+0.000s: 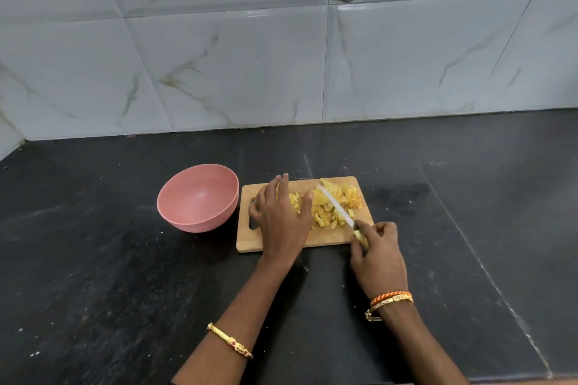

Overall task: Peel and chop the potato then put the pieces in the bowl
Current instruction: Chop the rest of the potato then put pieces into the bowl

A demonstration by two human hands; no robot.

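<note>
Yellow chopped potato pieces (328,212) lie in a heap on a wooden cutting board (325,239). My right hand (377,255) grips the handle of a knife (336,208), whose white blade lies across the pieces and points up and left. Over the board's left part, my left hand (281,219) rests with straight fingers, its thumb touching the pile's left side. An empty pink bowl (198,197) stands just left of the board.
Everything sits on a black stone counter (109,275). A tiled wall (250,56) rises behind it. A seam in the counter runs diagonally on the right side. Both wrists wear bangles.
</note>
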